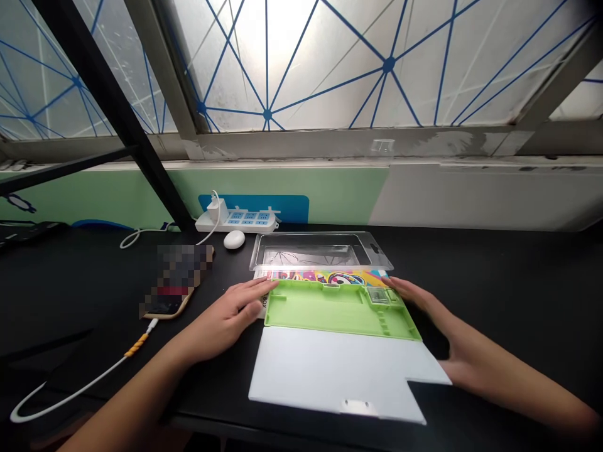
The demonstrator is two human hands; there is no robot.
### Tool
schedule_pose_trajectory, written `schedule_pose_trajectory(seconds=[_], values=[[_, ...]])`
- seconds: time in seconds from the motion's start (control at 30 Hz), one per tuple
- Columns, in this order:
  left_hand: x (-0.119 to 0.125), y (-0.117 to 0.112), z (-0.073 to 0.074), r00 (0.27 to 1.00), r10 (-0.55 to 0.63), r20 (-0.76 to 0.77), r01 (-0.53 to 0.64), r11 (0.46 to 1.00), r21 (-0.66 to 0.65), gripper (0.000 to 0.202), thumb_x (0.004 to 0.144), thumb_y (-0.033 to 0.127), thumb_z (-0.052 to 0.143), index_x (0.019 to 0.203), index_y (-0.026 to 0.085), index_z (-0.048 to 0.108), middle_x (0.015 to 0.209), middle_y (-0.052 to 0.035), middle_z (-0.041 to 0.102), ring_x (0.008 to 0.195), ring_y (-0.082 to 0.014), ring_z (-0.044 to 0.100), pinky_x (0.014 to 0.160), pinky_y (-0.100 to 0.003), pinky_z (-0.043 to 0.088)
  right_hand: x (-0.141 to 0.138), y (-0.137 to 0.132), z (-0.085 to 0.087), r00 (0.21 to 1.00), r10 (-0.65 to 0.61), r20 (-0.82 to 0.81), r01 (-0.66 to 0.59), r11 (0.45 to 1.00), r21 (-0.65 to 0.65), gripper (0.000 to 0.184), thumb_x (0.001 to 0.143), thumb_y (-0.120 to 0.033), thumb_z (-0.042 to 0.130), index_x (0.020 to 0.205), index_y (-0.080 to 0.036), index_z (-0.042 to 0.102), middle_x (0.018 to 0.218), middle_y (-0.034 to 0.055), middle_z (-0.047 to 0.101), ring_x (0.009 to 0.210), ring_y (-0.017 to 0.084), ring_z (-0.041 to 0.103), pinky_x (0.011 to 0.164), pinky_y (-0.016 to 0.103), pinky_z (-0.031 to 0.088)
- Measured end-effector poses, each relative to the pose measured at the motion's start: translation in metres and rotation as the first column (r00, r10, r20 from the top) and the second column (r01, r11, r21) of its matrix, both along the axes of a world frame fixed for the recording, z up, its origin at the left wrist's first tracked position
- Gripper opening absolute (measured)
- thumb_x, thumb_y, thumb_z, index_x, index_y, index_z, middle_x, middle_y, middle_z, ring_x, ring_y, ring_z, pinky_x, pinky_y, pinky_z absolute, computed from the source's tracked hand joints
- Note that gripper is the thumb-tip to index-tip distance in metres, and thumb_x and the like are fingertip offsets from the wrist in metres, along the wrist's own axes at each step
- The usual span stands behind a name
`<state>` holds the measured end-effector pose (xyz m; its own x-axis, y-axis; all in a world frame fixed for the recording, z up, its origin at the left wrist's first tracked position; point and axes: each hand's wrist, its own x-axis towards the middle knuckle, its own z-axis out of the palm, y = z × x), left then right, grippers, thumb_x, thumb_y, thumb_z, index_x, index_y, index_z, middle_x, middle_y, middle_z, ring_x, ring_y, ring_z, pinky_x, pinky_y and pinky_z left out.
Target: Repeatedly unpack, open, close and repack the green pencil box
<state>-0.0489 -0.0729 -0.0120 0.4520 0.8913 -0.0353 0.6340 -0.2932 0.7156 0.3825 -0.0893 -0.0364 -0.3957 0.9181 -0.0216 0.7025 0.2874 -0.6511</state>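
A shallow green plastic case (330, 307) with moulded compartments lies opened out on the black table. Its flat white lid (330, 370) spreads toward me, with a notch at the right corner. At the case's upper left corner, my left hand (240, 311) rests with fingers stretched out, touching the edge. My right hand (433, 317) lies along the right side, fingers extended to the upper right corner and thumb near the lid's edge. A small clear piece (377, 295) sits in the green part. Colourful printed packaging (348, 277) shows from beneath the case, mostly hidden.
Behind the case lies a clear plastic blister shell (320, 250). A white power strip (240, 220) with a plugged charger stands by the wall, near a white rounded object (234, 240). At left are a phone (169, 301) and its white cable (75, 397). A black frame post (117, 119) slants overhead.
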Motion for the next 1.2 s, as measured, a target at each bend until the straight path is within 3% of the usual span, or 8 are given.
schedule_pose_trajectory(seconds=[0.17, 0.37, 0.5, 0.6, 0.77, 1.0, 1.1, 1.2], values=[[-0.002, -0.003, -0.001, 0.987, 0.064, 0.149, -0.054, 0.996, -0.075, 0.079, 0.100, 0.075, 0.015, 0.159, 0.028, 0.039, 0.162, -0.0062, 0.044, 0.153, -0.0338, 0.034, 0.127, -0.054, 0.022, -0.003, 0.005, 0.005, 0.995, -0.061, -0.084, 0.061, 0.998, 0.002, 0.089, 0.080, -0.055, 0.077, 0.156, -0.039, 0.035, 0.161, 0.0064, 0.046, 0.146, 0.040, 0.043, 0.116, 0.054, 0.044], [-0.001, -0.005, -0.005, 0.988, -0.011, 0.154, 0.017, 0.999, -0.035, 0.105, 0.084, 0.088, 0.046, 0.165, 0.027, 0.018, 0.167, -0.0137, 0.033, 0.155, -0.0409, 0.026, 0.125, -0.057, 0.022, -0.005, 0.007, 0.006, 0.988, -0.072, -0.137, 0.072, 0.997, -0.009, 0.074, 0.088, -0.055, 0.070, 0.152, -0.036, 0.039, 0.156, 0.0083, 0.052, 0.141, 0.036, 0.051, 0.111, 0.050, 0.050], [0.006, -0.006, -0.010, 0.998, 0.064, 0.024, -0.065, 0.997, 0.045, 0.114, 0.081, 0.057, 0.080, 0.165, 0.034, 0.007, 0.160, -0.0133, 0.045, 0.151, -0.0378, 0.036, 0.122, -0.056, 0.030, -0.008, 0.008, 0.001, 0.995, -0.060, -0.076, 0.066, 0.995, 0.079, 0.087, 0.081, -0.055, 0.078, 0.154, -0.032, 0.036, 0.155, 0.0128, 0.051, 0.139, 0.037, 0.052, 0.113, 0.055, 0.047], [0.011, -0.009, -0.012, 0.997, 0.069, -0.019, -0.064, 0.980, 0.191, 0.100, 0.083, 0.041, 0.080, 0.162, 0.035, 0.019, 0.157, -0.0107, 0.049, 0.145, -0.0350, 0.045, 0.119, -0.052, 0.038, -0.012, 0.006, 0.001, 0.996, -0.053, -0.074, 0.064, 0.986, 0.154, 0.089, 0.077, -0.053, 0.083, 0.151, -0.031, 0.039, 0.150, 0.0134, 0.056, 0.134, 0.037, 0.057, 0.111, 0.056, 0.049], [0.020, -0.012, -0.007, 0.993, 0.087, 0.077, -0.112, 0.895, 0.432, 0.079, 0.087, 0.038, 0.076, 0.154, 0.032, 0.034, 0.152, -0.0108, 0.052, 0.138, -0.0323, 0.052, 0.115, -0.049, 0.043, -0.018, 0.015, 0.020, 0.977, -0.014, -0.212, 0.056, 0.980, 0.194, 0.079, 0.081, -0.049, 0.082, 0.147, -0.031, 0.044, 0.149, 0.0116, 0.056, 0.132, 0.035, 0.059, 0.106, 0.048, 0.056], [0.044, 0.040, 0.021, 0.972, 0.219, 0.089, -0.236, 0.877, 0.419, 0.070, 0.090, 0.043, 0.073, 0.149, 0.021, 0.042, 0.149, -0.0145, 0.055, 0.136, -0.0319, 0.053, 0.114, -0.049, 0.043, -0.037, 0.089, 0.047, 0.958, 0.080, -0.276, -0.011, 0.970, 0.241, 0.069, 0.082, -0.049, 0.080, 0.140, -0.027, 0.051, 0.154, 0.0128, 0.050, 0.138, 0.036, 0.052, 0.113, 0.053, 0.048], [0.046, 0.070, 0.025, 0.964, 0.266, 0.019, -0.246, 0.861, 0.445, 0.065, 0.095, 0.048, 0.067, 0.147, 0.016, 0.044, 0.150, -0.0186, 0.053, 0.140, -0.0353, 0.048, 0.116, -0.054, 0.039, -0.049, 0.117, 0.038, 0.952, 0.072, -0.297, -0.005, 0.975, 0.221, 0.068, 0.083, -0.047, 0.079, 0.139, -0.023, 0.049, 0.151, 0.0160, 0.053, 0.136, 0.036, 0.054, 0.113, 0.052, 0.047], [0.042, 0.087, 0.015, 0.961, 0.276, 0.023, -0.257, 0.856, 0.448, 0.063, 0.096, 0.050, 0.064, 0.147, 0.017, 0.046, 0.149, -0.0182, 0.055, 0.139, -0.0355, 0.049, 0.114, -0.054, 0.040, -0.056, 0.126, 0.020, 0.953, 0.050, -0.299, 0.017, 0.975, 0.220, 0.064, 0.087, -0.047, 0.074, 0.140, -0.024, 0.047, 0.152, 0.0159, 0.051, 0.136, 0.034, 0.055, 0.111, 0.048, 0.049]])
